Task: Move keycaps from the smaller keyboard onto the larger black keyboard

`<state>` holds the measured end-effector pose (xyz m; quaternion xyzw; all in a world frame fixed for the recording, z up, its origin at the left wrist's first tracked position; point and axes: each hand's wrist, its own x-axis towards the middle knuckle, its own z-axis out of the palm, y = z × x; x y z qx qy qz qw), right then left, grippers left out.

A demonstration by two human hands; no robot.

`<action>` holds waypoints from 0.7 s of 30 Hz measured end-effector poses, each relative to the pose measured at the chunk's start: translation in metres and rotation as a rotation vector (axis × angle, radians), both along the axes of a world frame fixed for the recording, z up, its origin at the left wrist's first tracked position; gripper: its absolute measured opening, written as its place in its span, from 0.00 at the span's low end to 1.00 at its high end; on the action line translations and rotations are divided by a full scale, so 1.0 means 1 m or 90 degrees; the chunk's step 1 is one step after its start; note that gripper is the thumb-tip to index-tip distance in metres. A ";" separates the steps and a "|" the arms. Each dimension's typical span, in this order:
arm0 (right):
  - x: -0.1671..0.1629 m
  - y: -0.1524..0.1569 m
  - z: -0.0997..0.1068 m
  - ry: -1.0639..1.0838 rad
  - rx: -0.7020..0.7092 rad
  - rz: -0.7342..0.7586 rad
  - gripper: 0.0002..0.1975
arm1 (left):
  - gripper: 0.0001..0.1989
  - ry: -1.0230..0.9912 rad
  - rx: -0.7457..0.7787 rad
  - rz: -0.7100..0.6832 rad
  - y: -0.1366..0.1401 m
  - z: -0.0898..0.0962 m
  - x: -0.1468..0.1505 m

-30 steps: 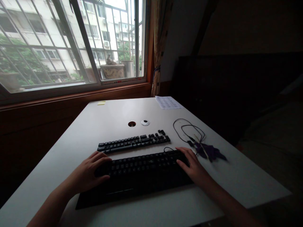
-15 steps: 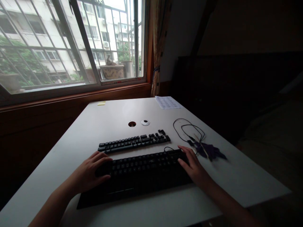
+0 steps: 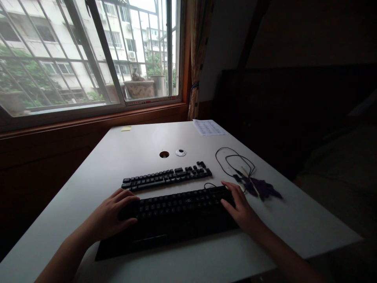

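Observation:
A black keyboard (image 3: 176, 226) lies slightly slanted on the white table in front of me. Rows of keycaps show along its far part; its near part is too dark to make out in detail. My left hand (image 3: 116, 212) grips its left end, fingers over the top and thumb towards the near side. At the right end my right hand (image 3: 238, 204) has hold of it, with fingers at the far corner and thumb on the top. Just behind it, loose black keycaps (image 3: 167, 179) are lined up in rows on the table.
A looped black cable (image 3: 232, 151), a dark purple cloth (image 3: 263, 189) and a thin stick (image 3: 251, 181) lie at the right of the white table (image 3: 141, 147). Farther back are a cable hole (image 3: 164, 155), its round cover (image 3: 180, 153), printed papers (image 3: 208, 127) and yellow notes (image 3: 126, 128).

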<state>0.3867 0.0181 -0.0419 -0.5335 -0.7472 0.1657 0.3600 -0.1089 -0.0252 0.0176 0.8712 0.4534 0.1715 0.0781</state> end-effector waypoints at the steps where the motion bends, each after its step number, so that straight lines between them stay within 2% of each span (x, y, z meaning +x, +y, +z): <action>1: 0.000 0.000 0.000 0.001 0.003 0.003 0.25 | 0.22 -0.002 0.000 -0.001 0.000 0.000 0.000; 21: -0.001 -0.001 0.000 0.010 -0.003 -0.004 0.24 | 0.22 -0.018 0.023 0.005 -0.001 0.003 0.003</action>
